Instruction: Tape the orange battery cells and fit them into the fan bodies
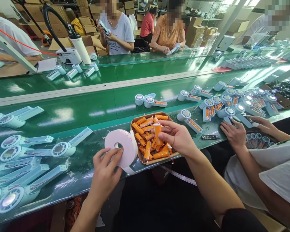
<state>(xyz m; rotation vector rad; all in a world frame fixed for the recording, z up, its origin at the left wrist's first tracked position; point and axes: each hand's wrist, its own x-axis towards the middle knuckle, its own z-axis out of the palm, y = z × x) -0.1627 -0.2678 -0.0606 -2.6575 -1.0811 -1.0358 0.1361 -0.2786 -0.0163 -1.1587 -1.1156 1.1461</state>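
Observation:
My left hand (pixel 107 167) grips a large roll of white double-sided tape (pixel 111 140), its fingertips at the core hole. The tape's loose end hangs at the lower right of the roll. Between the fingers and thumb of my right hand (pixel 180 137) is an orange battery (pixel 157 131), held upright over a cardboard tray (pixel 145 163). Many more orange batteries (pixel 148 150) with thin wires lie jumbled in that tray, just right of the tape roll.
Light-blue fan housings with handles (pixel 11 196) crowd the bench at left. More housings (pixel 226 112) stand at right, where a co-worker's hands (pixel 234 132) work beside a small circuit board (pixel 210 137). Two people (pixel 168 35) sit across the green conveyor (pixel 99 109).

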